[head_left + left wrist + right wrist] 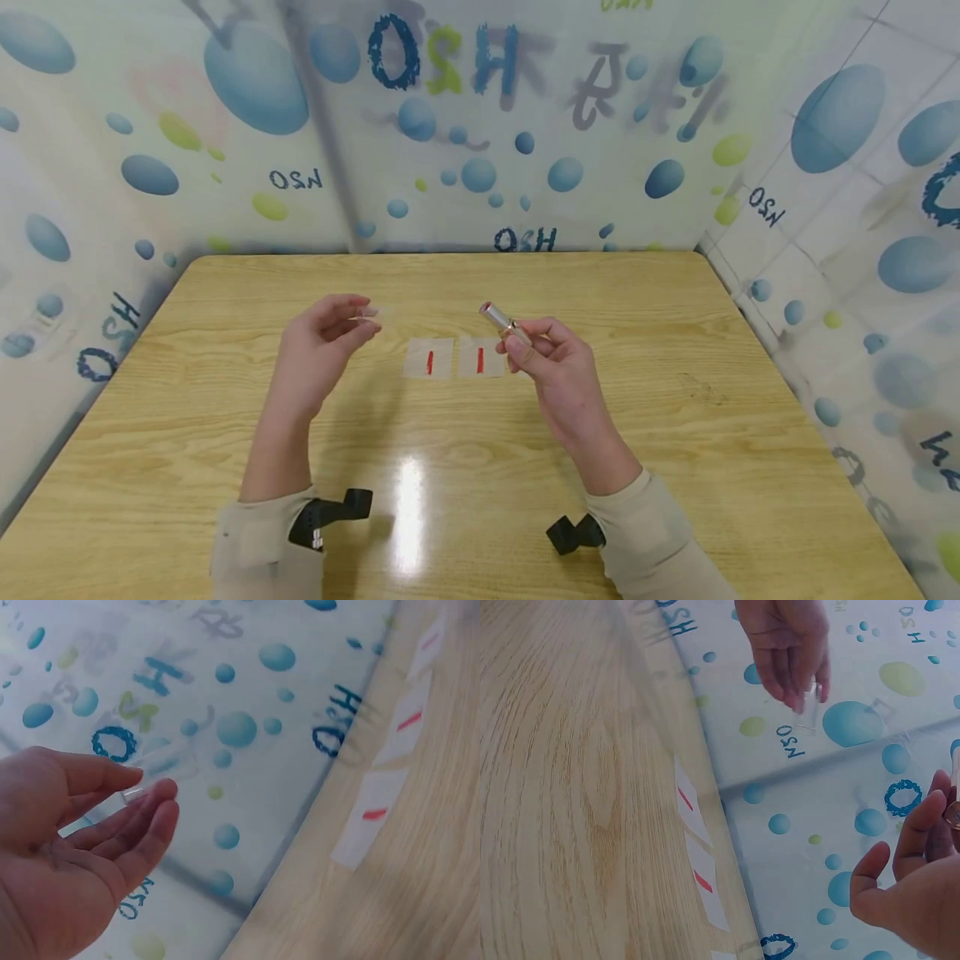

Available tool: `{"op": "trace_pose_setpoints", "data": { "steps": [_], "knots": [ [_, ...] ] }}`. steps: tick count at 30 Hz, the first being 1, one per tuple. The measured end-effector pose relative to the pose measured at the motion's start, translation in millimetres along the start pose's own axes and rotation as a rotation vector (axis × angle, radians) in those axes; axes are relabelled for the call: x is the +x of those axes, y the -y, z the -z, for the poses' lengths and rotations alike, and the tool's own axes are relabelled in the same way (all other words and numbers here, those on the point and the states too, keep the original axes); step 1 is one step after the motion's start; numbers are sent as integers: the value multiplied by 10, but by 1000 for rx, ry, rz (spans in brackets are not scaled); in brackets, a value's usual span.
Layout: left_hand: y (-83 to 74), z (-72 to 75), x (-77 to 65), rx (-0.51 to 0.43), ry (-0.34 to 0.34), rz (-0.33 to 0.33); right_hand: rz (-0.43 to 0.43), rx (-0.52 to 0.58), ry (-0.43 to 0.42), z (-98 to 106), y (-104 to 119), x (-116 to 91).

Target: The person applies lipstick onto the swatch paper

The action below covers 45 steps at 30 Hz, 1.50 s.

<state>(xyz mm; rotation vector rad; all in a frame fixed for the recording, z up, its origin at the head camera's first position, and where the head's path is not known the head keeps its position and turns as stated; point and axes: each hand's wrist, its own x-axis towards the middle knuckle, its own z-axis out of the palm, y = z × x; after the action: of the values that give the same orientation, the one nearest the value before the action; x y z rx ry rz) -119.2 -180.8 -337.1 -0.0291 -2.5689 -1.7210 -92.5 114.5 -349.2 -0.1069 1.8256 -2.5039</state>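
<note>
In the head view my right hand (pixel 562 379) pinches a lipstick (pixel 496 317) between thumb and fingers, its open end tilted up and to the left. Only part of the lipstick (pixel 954 814) enters the right wrist view, at the right edge. My left hand (pixel 315 354) holds a small clear cap (pixel 367 313) at its fingertips. The same transparent cap (pixel 807 712) hangs from those fingers in the right wrist view. Between the hands lie white paper pieces, a left one (pixel 417 360) and a middle one (pixel 491 367), each bearing a red stroke.
A third marked paper piece (pixel 427 646) shows in the left wrist view; in the head view my right hand hides most of it. The wooden table (pixel 465 517) ends at a back edge against a patterned curtain (pixel 480 175). Black straps (pixel 330 512) circle both wrists.
</note>
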Motion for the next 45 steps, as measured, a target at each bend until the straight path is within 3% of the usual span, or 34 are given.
{"op": "trace_pose_setpoints", "data": {
  "steps": [4,9,16,22,31,39,45],
  "knots": [
    [-57,-77,3,-259,-52,6,-9,1,-7,-1,-14,1],
    [-114,-135,-6,-381,-89,-34,-2,16,-10,6,-37,2],
    [-240,-197,-59,-371,-82,-87,12,37,-11,18,-45,3],
    [-371,-301,-115,-351,-1,-110,0,34,-9,10,-29,-3],
    [-387,-458,-148,-365,91,-81,-12,-13,-1,-37,0,-21],
    [-409,-491,-157,-368,108,-92,-26,-34,-9,-55,0,-22],
    [-429,-487,-178,-366,106,-108,-63,-124,-3,-49,-8,-20]
  ]
}}
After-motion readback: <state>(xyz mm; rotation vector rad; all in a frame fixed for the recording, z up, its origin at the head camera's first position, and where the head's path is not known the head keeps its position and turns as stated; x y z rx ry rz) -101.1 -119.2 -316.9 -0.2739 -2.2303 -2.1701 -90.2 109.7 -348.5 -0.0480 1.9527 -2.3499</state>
